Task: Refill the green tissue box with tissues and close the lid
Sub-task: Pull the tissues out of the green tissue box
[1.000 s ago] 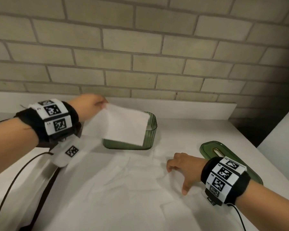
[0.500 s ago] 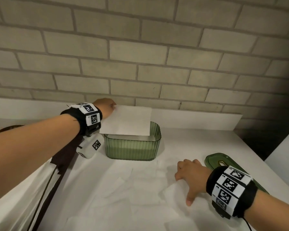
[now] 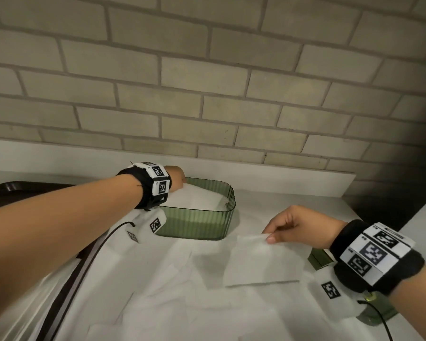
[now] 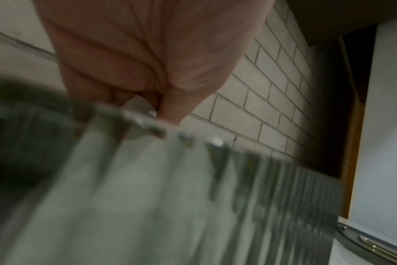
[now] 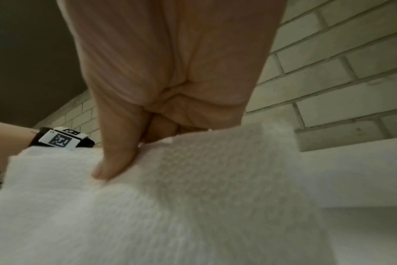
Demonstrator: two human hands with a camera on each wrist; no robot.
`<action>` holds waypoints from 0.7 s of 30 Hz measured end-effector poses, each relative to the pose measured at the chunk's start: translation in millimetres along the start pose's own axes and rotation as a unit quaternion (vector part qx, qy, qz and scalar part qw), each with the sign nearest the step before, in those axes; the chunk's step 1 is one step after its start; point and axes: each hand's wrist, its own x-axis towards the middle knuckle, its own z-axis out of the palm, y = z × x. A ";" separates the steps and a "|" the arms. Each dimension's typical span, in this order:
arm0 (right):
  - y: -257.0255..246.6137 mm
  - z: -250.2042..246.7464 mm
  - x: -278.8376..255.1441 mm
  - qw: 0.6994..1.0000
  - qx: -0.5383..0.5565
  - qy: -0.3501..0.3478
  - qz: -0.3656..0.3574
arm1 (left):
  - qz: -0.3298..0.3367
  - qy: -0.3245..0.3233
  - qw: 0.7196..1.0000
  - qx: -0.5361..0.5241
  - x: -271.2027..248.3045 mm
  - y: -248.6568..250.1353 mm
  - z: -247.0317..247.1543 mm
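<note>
left hand (image 3: pixel 176 177) pinches a tissue (image 3: pixel 199 199) down into the open green box (image 3: pixel 197 225) by the wall | right hand (image 3: pixel 298 226) pinches another tissue (image 3: pixel 263 262) above the counter | lid (image 3: pixel 321 258) beneath right wrist

Head view: from above and behind both forearms, facing forward and down across the white counter (image 3: pixel 268 203) to the brick wall (image 3: pixel 207 82), wide enough for both hands. Left wrist view: under the left hand (image 4: pixel 147 53), very near, blurred, against the ribbed green tissue box (image 4: pixel 283 206). Right wrist view: under the right hand (image 5: pixel 170 71), close on a held tissue (image 5: pixel 170 197). Shared by all three: the brick wall
</note>
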 end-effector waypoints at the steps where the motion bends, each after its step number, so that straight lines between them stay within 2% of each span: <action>1: -0.1 0.6 0.6 1.000 0.014 -0.011 -0.002 | 0.001 -0.009 1.000 0.014 1.7 0.1 2.3; 6: 3.7 15.2 8.2 0.995 0.068 -0.067 0.006 | -0.018 -0.019 0.999 0.026 15.4 -8.4 10.1; 9: 10.3 28.7 16.3 0.997 0.041 -0.066 0.027 | -0.005 -0.001 0.999 0.037 14.9 -7.8 9.3; 13: 8.3 33.4 25.1 0.999 0.032 -0.010 0.009 | -0.009 -0.013 0.997 0.076 11.0 0.4 8.2; 17: -5.2 18.4 29.4 0.997 0.040 0.055 -0.028 | 0.012 0.023 0.995 0.092 3.3 -0.1 -1.6; 21: -29.2 -10.2 39.8 0.982 0.023 0.178 -0.051 | 0.015 0.050 0.996 0.074 -5.3 -9.8 -15.6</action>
